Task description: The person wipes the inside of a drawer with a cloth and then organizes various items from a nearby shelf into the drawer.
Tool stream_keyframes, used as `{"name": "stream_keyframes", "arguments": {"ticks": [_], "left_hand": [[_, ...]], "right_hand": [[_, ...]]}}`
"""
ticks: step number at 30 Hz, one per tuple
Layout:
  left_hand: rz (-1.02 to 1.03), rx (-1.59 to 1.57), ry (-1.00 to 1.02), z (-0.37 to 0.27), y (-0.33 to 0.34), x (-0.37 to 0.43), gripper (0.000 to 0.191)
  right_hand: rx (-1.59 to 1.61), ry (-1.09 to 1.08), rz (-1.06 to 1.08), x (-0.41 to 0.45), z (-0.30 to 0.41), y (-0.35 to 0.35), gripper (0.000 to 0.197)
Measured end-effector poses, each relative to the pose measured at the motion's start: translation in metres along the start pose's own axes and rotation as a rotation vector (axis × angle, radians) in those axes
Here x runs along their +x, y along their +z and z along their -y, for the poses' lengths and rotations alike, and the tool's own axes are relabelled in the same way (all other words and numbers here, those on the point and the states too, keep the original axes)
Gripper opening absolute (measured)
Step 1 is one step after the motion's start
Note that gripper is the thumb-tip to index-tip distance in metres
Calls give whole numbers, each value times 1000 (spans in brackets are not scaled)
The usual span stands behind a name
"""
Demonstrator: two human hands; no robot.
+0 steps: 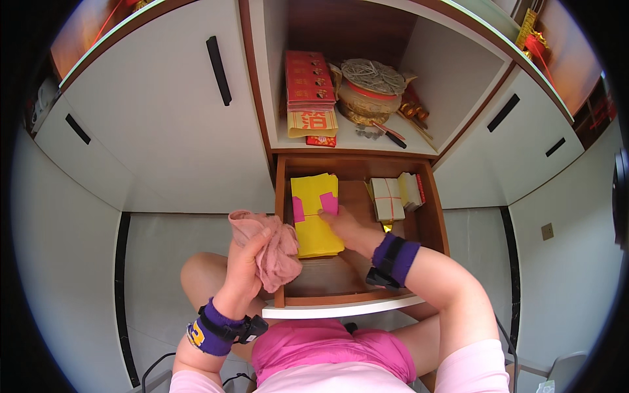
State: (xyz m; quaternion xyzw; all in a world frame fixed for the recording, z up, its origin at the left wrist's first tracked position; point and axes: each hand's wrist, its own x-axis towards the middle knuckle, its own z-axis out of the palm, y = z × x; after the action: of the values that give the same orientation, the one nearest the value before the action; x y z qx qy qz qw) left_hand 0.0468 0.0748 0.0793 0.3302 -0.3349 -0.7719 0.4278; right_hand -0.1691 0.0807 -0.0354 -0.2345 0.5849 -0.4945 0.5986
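My left hand point(249, 260) grips a crumpled pink cloth point(275, 253) just left of the open wooden drawer point(361, 300). Inside the drawer lies a stack of yellow paper point(314, 238) with pink paper pieces and a thin tie across its middle. My right hand point(341, 223) holds this stack at its right edge, thumb on top; the other fingers are mostly hidden. Further right in the drawer are a bundle of pale paper point(387, 199) bound with red string and another pale bundle point(410, 190) with a red edge. A small gold item point(387, 227) shows below them.
The shelf above holds red packets point(309, 78), a folded yellow paper with red print point(312, 123), a brass-coloured pot point(368, 100) topped with grey strands, and a black-handled tool point(394, 139). White cabinet doors with black handles point(218, 71) flank it. A cable point(508, 334) hangs at lower right.
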Motion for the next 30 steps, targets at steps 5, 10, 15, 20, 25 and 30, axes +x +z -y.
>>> {"name": "stream_keyframes", "arguments": {"ticks": [5,10,15,20,25,30], "left_hand": [[60,-14,-17,-6,0,-1,50],[80,-36,1,-5,4,2,33],[169,-70,-10,-7,6,7,30],[149,-61,-42,-4,2,13,32],[200,-70,-17,-11,5,10,34],[160,-84,-41,-12,6,10,31]], "right_hand": [[-320,-108,-155,9,-3,23,42],[-633,-155,-258,30,-19,9,48],[-985,-293,-259,31,-14,8,62],[-640,-287,-66,19,16,-17,45],[-215,-415,-42,-16,114,16,40],[161,-427,-112,-8,181,40,43]]}}
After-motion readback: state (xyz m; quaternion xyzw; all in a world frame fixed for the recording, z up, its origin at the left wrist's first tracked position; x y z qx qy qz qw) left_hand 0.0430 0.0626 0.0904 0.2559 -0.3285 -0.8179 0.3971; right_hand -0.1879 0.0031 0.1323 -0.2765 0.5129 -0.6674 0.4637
